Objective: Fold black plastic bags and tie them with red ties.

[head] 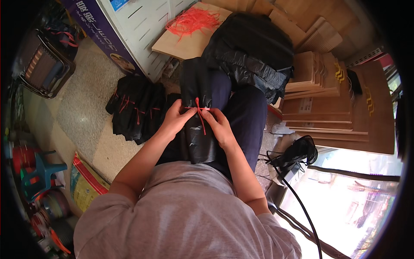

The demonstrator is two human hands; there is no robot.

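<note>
A long folded bundle of black plastic bags [202, 139] lies across my lap, with a red plastic string [198, 108] around its middle, looped and crossed on top. My left hand [176, 118] grips the bundle's left side, its thumb on the string. On the other side, my right hand [218, 124] pinches the string with thumb and fingers near the crossing. Several black bundles tied with red string [136, 108] lie on the floor to the left. Loose black plastic bags [249, 55] form a large pile beyond my knees.
Red strings [194, 21] lie heaped on a wooden board [161, 45] at the top. Wooden boards [317, 113] are stacked at right, near a black cable [297, 194]. At left are a folding chair [48, 64], a teal plastic stool [40, 176] and a yellow printed sack [85, 184].
</note>
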